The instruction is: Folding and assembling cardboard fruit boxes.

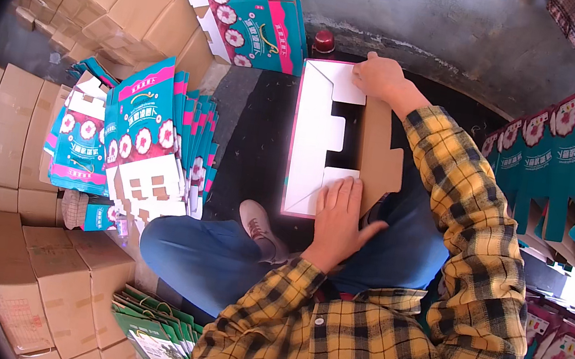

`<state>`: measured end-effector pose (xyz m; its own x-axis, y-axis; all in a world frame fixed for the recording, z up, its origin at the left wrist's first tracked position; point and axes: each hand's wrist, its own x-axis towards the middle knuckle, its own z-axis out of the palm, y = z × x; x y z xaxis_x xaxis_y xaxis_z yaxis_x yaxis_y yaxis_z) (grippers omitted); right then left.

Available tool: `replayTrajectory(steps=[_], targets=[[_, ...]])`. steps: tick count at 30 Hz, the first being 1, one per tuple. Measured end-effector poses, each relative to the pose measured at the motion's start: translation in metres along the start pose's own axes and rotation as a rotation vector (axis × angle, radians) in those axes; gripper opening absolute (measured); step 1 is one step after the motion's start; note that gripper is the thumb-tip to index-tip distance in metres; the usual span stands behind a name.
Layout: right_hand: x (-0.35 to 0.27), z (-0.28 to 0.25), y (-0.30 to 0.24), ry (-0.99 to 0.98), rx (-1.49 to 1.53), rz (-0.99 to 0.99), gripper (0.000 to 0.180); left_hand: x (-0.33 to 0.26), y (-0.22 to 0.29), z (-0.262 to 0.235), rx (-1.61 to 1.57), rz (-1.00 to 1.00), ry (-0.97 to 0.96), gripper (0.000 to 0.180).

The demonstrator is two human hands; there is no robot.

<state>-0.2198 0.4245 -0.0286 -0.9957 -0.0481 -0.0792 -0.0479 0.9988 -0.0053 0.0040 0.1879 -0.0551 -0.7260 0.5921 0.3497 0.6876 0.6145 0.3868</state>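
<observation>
You are mid-fold on the carton (312,132), by the look of it: its white flaps are open and interlocking, and a brown panel shows along the side toward your right arm.

Your left hand (337,216) lies flat, fingers together, pressing down the near flap. It is not clamped on anything, only pinning. Your right hand (379,75) is at the far end with its fingers curled over the far flap's corner. Whether it pinches the flap or only pushes on it, I cannot tell from this angle.

The carton spans the gap between your two hands, touching both, and rests over your knee. Its long side runs straight away from you.

As a judgement, the next move calls for keeping the near flap held down while the far flap is brought over and its tab lined up with the notch in the middle. If your left hand lifts early, the flaps will likely spring up.

Just beyond your right hand stands a red cap (324,41). Well out past your left hand leans a row of flat teal cartons (162,132), with brown boxes (68,274) behind it.
</observation>
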Motion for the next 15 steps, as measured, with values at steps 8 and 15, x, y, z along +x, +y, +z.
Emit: replayTrajectory(steps=[8,15], targets=[[-0.019,-0.007,0.002,-0.069,-0.009,-0.12,0.034,-0.029,-0.071,-0.036,-0.029,0.0,-0.126,0.045],[-0.028,-0.016,-0.03,-0.296,0.441,-0.212,0.056,-0.06,-0.168,-0.074,-0.151,-0.558,0.241,0.038]])
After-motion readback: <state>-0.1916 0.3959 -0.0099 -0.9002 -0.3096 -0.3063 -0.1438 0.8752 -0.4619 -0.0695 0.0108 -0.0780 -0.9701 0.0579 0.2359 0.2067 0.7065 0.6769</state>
